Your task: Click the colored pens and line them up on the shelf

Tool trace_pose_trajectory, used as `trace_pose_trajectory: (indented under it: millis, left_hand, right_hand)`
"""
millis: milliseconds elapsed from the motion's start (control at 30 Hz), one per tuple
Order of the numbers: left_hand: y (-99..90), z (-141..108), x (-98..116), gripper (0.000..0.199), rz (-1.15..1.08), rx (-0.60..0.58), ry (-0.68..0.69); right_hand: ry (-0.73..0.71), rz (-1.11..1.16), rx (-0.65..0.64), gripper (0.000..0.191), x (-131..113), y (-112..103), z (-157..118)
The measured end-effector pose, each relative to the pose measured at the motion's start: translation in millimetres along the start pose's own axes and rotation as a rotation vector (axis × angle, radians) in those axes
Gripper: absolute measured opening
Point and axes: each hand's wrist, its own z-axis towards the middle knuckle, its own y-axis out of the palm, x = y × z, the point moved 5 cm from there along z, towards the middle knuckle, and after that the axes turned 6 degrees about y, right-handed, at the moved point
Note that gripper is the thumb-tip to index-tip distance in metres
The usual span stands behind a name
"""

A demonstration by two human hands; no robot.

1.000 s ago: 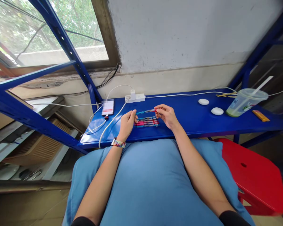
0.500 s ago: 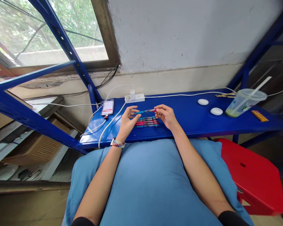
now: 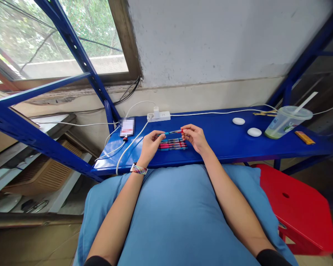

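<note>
A pen (image 3: 173, 132) with a blue end and a red end is held level above the blue table. My left hand (image 3: 151, 145) pinches its blue end between thumb and fingers. At the other end, the fingertips of my right hand (image 3: 195, 138) are closed on the red part. Just below it, several more pens (image 3: 172, 145) in blue, red and pink lie side by side in a row on the tabletop, their left ends partly hidden by my left hand.
Behind the pens, a white power strip (image 3: 159, 116) lies against the wall, with cables running both ways. Two white oval objects (image 3: 254, 132), a plastic cup (image 3: 287, 122) with a straw and an orange packet (image 3: 305, 137) are to the right. A red stool (image 3: 296, 207) stands beside the blue table (image 3: 216, 144).
My left fingers, spread around the pen's blue end half a second ago, have closed on it. My right hand keeps its grip on the red end, and the row of pens stays put.
</note>
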Motion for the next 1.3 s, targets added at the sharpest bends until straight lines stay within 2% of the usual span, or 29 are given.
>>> trace_pose_trajectory:
  millis: [133,333,500,567,700,800,900,1033,1200,1300]
  left_hand:
    - [-0.4,0,4,0.017,-0.022,0.029,0.071]
    - [-1.1,1,-1,0.026,-0.067,0.032,-0.014]
    - [-1.7,0,6,0.021,-0.024,0.047,0.035]
    - [-1.6,0,8,0.02,-0.028,0.056,0.057]
    - [-3.5,1,4,0.025,-0.083,0.101,0.058]
    - [-5.7,3,0,0.03,-0.133,0.136,0.052]
    - [-5.8,4,-2,0.031,-0.181,0.15,0.033]
    - [-1.1,3,1,0.031,-0.236,0.111,-0.009]
    - [1.3,1,4,0.029,-0.256,0.098,-0.008]
    - [2.2,2,4,0.027,-0.255,0.094,0.003]
  right_hand:
    - [0.016,0.0,0.01,0.021,0,0,0]
    - [-0.007,-0.006,0.007,0.023,0,1,0]
    - [0.029,0.025,0.026,0.019,3,-1,2]
    - [0.056,0.077,-0.004,0.022,3,0,2]
    - [0.195,0.238,-0.168,0.033,3,8,0]
    - [0.257,0.326,-0.229,0.035,3,12,-2]
    - [0.25,0.391,-0.24,0.028,4,14,-2]
    - [0.256,0.47,-0.237,0.011,6,15,-2]
    - [0.356,0.609,-0.243,0.028,4,18,-5]
    - [0.358,0.644,-0.248,0.027,3,18,-5]
